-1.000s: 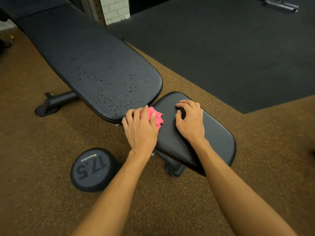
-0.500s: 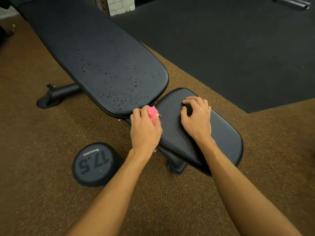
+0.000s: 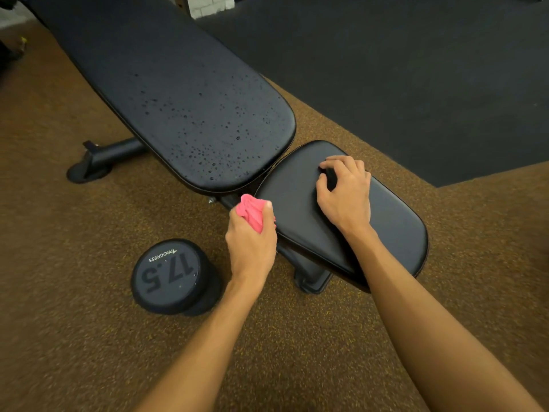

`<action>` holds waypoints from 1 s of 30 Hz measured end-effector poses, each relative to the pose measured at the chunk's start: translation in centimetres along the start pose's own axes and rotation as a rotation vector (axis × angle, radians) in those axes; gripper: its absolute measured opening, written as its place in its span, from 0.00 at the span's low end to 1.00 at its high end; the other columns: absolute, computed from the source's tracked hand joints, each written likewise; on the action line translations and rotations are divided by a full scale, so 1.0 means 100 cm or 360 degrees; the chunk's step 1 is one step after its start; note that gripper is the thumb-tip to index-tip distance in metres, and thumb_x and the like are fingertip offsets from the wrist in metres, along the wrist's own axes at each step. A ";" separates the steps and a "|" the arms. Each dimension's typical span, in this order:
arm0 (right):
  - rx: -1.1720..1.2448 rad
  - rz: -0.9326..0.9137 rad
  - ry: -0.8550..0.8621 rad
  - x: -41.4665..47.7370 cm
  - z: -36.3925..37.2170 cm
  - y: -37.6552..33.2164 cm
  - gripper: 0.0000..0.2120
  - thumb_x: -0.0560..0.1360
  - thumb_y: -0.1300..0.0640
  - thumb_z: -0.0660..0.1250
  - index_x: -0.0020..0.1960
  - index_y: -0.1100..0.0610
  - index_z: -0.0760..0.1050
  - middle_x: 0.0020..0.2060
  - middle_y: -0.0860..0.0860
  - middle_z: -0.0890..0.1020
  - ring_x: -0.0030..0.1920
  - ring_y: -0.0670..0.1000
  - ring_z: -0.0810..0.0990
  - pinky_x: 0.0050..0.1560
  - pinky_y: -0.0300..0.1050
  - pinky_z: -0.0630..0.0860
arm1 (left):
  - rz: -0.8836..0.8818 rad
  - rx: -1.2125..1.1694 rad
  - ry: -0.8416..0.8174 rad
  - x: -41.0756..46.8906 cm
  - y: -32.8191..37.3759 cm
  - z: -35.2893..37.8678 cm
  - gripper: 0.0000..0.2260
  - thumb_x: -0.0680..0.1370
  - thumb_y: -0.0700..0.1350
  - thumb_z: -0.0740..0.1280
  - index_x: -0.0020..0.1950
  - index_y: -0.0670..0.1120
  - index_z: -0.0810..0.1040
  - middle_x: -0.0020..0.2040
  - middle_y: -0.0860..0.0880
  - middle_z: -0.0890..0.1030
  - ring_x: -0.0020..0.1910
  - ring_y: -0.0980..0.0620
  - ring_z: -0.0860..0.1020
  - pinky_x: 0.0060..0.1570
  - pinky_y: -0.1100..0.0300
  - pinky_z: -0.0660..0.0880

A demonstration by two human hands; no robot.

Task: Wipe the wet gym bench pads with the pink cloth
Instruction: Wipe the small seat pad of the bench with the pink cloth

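Plainly, dumbbell (image 3: 175,276) reads "PROGRESS 17.5"; left hand (image 3: 252,248) grips pink cloth (image 3: 252,212).

Only readable stuff here is sitting on the round end face of the dumbbell (image 3: 172,276): it's showing the brand "PROGRESS" in small pale letters beside a little triangle mark, and a big "17.5" is running across the middle, both appearing upside down to the head camera.
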State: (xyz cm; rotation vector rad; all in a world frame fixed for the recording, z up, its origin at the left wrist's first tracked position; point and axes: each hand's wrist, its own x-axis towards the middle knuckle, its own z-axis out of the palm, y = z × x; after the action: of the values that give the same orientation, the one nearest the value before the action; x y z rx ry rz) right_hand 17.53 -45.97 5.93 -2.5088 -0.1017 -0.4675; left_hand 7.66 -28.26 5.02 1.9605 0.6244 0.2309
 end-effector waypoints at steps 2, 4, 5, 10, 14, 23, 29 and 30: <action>-0.0005 -0.0002 0.0001 0.000 0.000 0.000 0.12 0.80 0.54 0.66 0.60 0.53 0.83 0.61 0.46 0.81 0.64 0.50 0.73 0.65 0.44 0.63 | -0.0090 -0.0062 0.0011 -0.001 -0.003 0.002 0.26 0.82 0.64 0.66 0.69 0.46 0.75 0.56 0.50 0.83 0.52 0.53 0.80 0.50 0.67 0.72; 0.0005 -0.0004 0.0001 0.000 0.000 0.001 0.12 0.80 0.53 0.65 0.60 0.53 0.83 0.61 0.46 0.81 0.64 0.50 0.74 0.65 0.44 0.63 | -0.0155 -0.0114 0.0038 0.010 0.000 0.006 0.25 0.83 0.65 0.64 0.66 0.45 0.77 0.53 0.50 0.84 0.53 0.51 0.82 0.52 0.63 0.72; 0.0007 -0.0001 -0.0003 0.000 0.000 0.001 0.12 0.80 0.53 0.65 0.60 0.53 0.83 0.62 0.46 0.81 0.64 0.50 0.74 0.65 0.44 0.62 | -0.0181 -0.0162 0.0070 0.017 0.004 0.008 0.23 0.83 0.64 0.64 0.64 0.45 0.78 0.52 0.51 0.84 0.53 0.51 0.82 0.51 0.64 0.70; -0.0014 -0.0009 -0.0008 -0.003 0.000 0.000 0.13 0.80 0.53 0.65 0.61 0.53 0.83 0.62 0.46 0.81 0.65 0.51 0.74 0.64 0.43 0.61 | -0.0175 -0.0483 0.0331 -0.003 0.008 0.031 0.22 0.86 0.57 0.63 0.73 0.43 0.71 0.59 0.47 0.80 0.53 0.61 0.81 0.55 0.64 0.77; -0.0029 -0.0020 -0.0019 -0.003 0.000 0.001 0.13 0.80 0.53 0.65 0.61 0.53 0.83 0.63 0.46 0.81 0.65 0.50 0.74 0.64 0.42 0.61 | -0.0173 -0.0631 0.0412 -0.042 0.004 0.057 0.32 0.85 0.57 0.62 0.81 0.38 0.59 0.71 0.39 0.71 0.67 0.48 0.77 0.67 0.53 0.75; -0.0021 -0.0036 -0.0031 -0.005 0.000 0.003 0.14 0.80 0.53 0.65 0.61 0.53 0.83 0.64 0.47 0.82 0.66 0.52 0.75 0.65 0.44 0.62 | -0.0222 -0.0713 0.0286 -0.110 0.013 0.095 0.36 0.85 0.62 0.60 0.83 0.42 0.52 0.72 0.42 0.68 0.64 0.48 0.76 0.66 0.50 0.76; -0.0018 -0.0026 -0.0060 -0.007 -0.001 0.001 0.14 0.79 0.53 0.65 0.62 0.53 0.83 0.65 0.47 0.82 0.67 0.52 0.75 0.66 0.42 0.61 | -0.0368 -0.0913 0.0547 -0.053 0.007 0.082 0.28 0.86 0.55 0.63 0.79 0.39 0.60 0.63 0.38 0.78 0.51 0.55 0.82 0.48 0.66 0.78; -0.0019 -0.0024 -0.0053 -0.006 -0.002 0.001 0.14 0.79 0.53 0.65 0.61 0.53 0.83 0.65 0.47 0.82 0.66 0.52 0.75 0.66 0.43 0.62 | -0.0400 -0.0943 0.0603 -0.051 0.011 0.083 0.26 0.87 0.52 0.63 0.78 0.39 0.61 0.62 0.38 0.78 0.49 0.60 0.81 0.46 0.68 0.77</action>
State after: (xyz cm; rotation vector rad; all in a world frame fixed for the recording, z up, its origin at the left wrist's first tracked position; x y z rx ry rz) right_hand 16.91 -46.17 5.76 -2.5298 -0.1308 -0.4335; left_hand 7.20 -37.72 2.70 1.2621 0.9181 0.5678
